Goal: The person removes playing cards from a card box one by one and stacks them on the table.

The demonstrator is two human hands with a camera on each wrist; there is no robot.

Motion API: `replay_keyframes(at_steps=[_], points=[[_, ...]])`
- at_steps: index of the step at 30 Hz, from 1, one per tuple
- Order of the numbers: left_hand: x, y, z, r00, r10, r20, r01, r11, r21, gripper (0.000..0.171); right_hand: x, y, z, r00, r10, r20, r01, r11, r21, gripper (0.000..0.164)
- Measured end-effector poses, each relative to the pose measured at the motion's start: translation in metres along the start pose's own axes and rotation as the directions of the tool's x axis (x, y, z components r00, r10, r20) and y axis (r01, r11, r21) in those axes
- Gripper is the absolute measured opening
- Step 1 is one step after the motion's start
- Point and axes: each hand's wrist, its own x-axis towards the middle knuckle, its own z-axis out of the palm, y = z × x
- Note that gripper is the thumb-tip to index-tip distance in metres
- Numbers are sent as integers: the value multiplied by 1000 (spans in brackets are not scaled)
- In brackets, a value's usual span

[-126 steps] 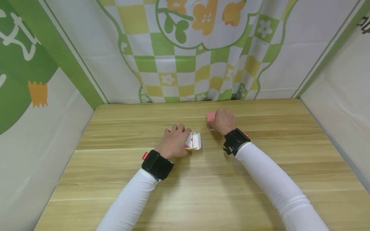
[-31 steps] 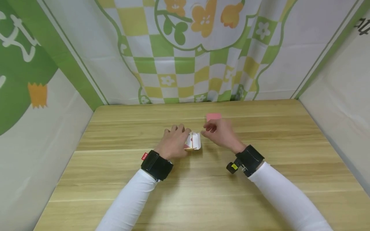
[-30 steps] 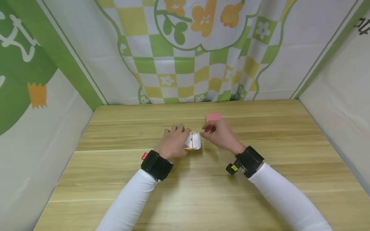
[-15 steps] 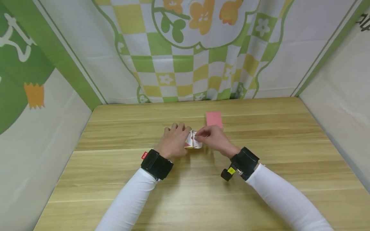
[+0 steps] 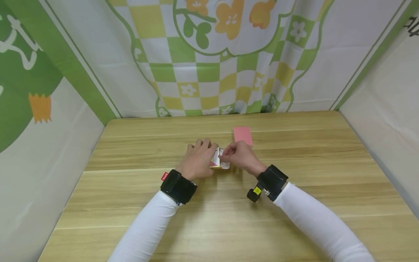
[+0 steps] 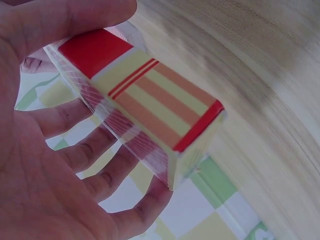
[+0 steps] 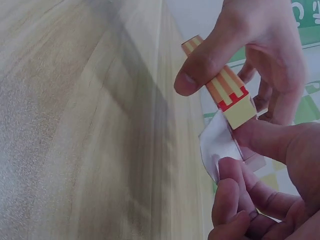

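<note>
My left hand (image 5: 196, 160) grips a small carton, a card box (image 6: 160, 105) with red, cream and orange stripes, thumb on one side and fingers along another. The box's opened end, with white flaps, faces right. There my right hand (image 5: 242, 156) pinches a white flap (image 7: 218, 145) between thumb and fingers; the fingertips partly cover the opening. Just behind the right hand, a pink stack (image 5: 243, 135) that looks like a deck of cards lies on the table, apart from both hands.
The wooden table (image 5: 209, 218) has a light grain and runs back to a checked green, yellow and white curtain (image 5: 209, 72). Pale cloth walls (image 5: 386, 91) stand at both sides.
My right hand has left the pink stack and come forward and left to the box's open end, where it now pinches the flap. The left hand has hardly moved.
</note>
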Motion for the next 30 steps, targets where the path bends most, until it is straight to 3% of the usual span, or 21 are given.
replay_keyframes(at_steps=[30], points=[[-4, -2, -1, 1000, -13, 20, 13, 1000, 0, 74, -12, 10, -30, 996, 56, 77, -57, 998, 18, 14]])
